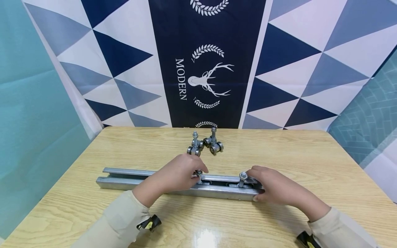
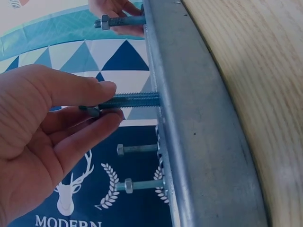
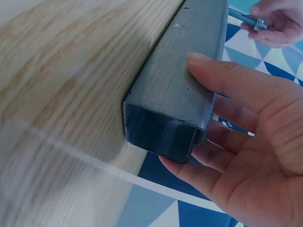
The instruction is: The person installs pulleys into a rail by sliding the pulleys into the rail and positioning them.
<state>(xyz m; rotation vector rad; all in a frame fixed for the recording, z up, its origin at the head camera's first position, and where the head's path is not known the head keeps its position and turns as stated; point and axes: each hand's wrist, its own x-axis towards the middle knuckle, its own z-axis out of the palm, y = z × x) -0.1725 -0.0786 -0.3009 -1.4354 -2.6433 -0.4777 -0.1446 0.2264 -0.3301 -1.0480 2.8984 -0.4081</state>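
Note:
A grey metal channel track [image 1: 217, 193] lies across the table with its slot facing up. My left hand [image 1: 180, 172] is over its middle, and in the left wrist view thumb and fingers pinch the threaded bolt [image 2: 135, 100] of a roller trolley. That trolley's lower part is hidden inside the slot. Around the track's right end my right hand [image 1: 276, 186] grips, its thumb on the near wall and its fingers on the far side. Close to this hand, a second trolley's bolt [image 1: 243, 178] with a nut stands upright from the slot.
Two more roller trolleys, one on the left [image 1: 194, 148] and one on the right [image 1: 214, 143], stand on the wooden table [image 1: 149, 144] behind the track, bolts up. A patterned cloth [image 1: 211, 69] hangs along the table's back edge.

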